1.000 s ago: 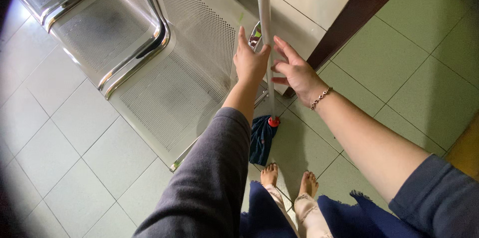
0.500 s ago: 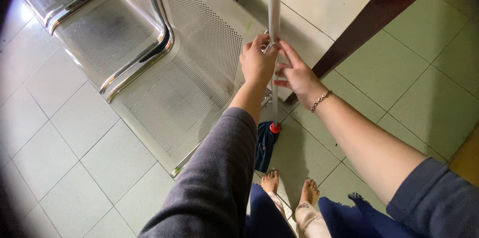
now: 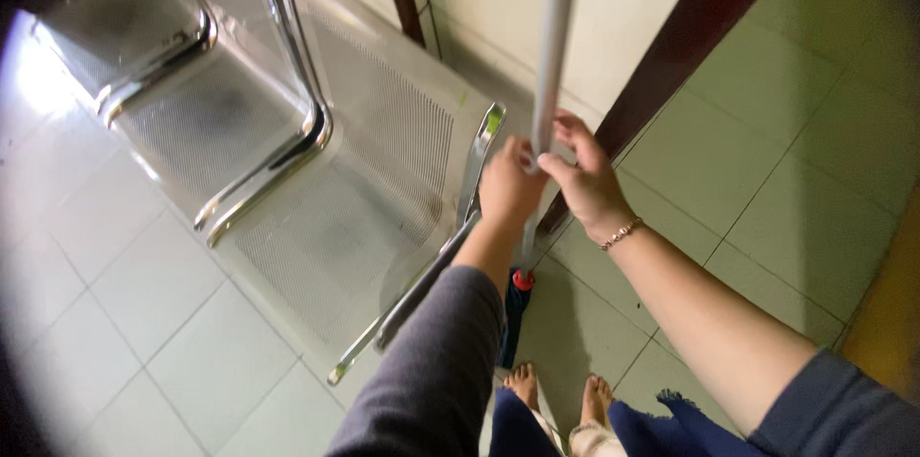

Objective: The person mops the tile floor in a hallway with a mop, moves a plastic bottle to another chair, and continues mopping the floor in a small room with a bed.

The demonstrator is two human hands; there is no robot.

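Observation:
A long grey mop handle (image 3: 554,45) stands almost upright in front of me. My left hand (image 3: 508,191) and my right hand (image 3: 585,179) both grip it side by side at mid height. At the handle's foot a red collar (image 3: 522,279) joins a dark blue mop head (image 3: 514,323) resting on the tiled floor just ahead of my bare feet (image 3: 558,398). A thin bracelet sits on my right wrist.
A row of perforated metal waiting seats (image 3: 326,189) with chrome armrests fills the left side, close to the mop. A dark wooden door frame (image 3: 690,45) and a pale wall (image 3: 613,26) stand behind the handle. Pale floor tiles (image 3: 767,208) spread to the right.
Both hands have closed around the handle; a second ago the right hand was open beside it. The handle has shifted a little and the view has tilted toward the seats.

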